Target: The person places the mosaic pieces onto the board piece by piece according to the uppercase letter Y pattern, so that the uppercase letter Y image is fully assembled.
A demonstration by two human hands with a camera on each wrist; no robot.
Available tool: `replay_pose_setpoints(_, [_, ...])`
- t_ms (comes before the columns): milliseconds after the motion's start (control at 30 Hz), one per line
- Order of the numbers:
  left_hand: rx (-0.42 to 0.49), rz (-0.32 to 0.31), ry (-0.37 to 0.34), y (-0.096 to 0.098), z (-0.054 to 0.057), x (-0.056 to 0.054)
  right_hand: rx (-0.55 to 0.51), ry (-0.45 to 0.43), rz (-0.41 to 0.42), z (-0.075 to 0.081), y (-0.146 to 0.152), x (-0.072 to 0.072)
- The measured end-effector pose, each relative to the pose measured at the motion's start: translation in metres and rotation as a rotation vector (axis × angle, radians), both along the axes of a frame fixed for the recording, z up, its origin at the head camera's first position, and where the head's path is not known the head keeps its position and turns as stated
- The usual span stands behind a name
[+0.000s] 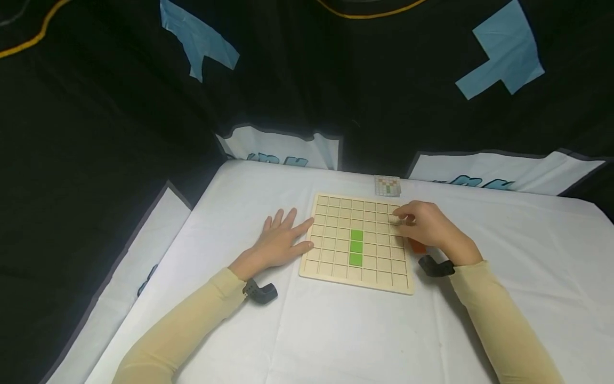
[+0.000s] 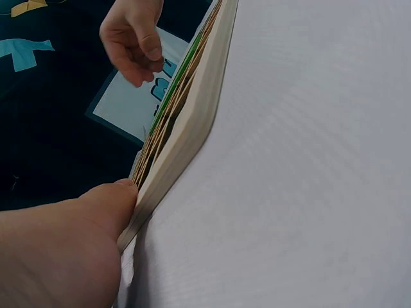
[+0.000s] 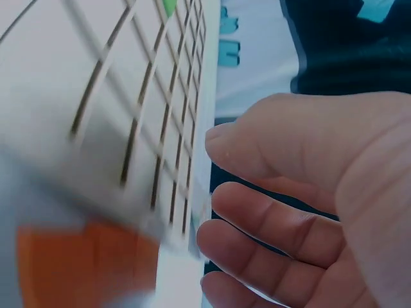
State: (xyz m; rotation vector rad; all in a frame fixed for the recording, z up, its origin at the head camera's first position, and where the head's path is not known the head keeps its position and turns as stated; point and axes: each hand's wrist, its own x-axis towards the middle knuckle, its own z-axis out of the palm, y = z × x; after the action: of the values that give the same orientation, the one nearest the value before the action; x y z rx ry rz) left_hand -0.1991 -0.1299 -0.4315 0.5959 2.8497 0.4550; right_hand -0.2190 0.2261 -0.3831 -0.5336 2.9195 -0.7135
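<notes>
A square wooden board [image 1: 331, 272] with a grid of cells lies on the white-covered table. Three green squares [image 1: 356, 247] sit in one column near its middle. My left hand [image 1: 278, 241] rests with spread fingers at the board's left edge, its index finger and thumb touching the rim. Over the right edge hovers my right hand [image 1: 427, 226], fingers loosely bent; in the right wrist view a gap shows between thumb and fingers, with nothing seen in it. Orange pieces [image 3: 90, 263] lie beside the board's right edge, partly hidden under that hand in the head view.
A small clear card or case [image 1: 387, 186] with a printed coloured grid lies behind the board. White cloth [image 1: 345, 330] covers the table. Black curtain with blue tape patches [image 1: 508, 53] hangs behind. Dark bands [image 1: 261, 292] sit on both wrists.
</notes>
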Motion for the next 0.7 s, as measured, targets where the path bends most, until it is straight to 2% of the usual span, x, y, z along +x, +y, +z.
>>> replay_pose_setpoints(400, [0.002,0.000,0.000,-0.001,-0.003,-0.001,0.088,-0.045,-0.104,-0.011,0.047,0.014])
replay_pose_setpoints(700, [-0.005,0.002,-0.001,-0.001,-0.002,-0.001,0.097,-0.023,-0.078,-0.019,0.056,0.020])
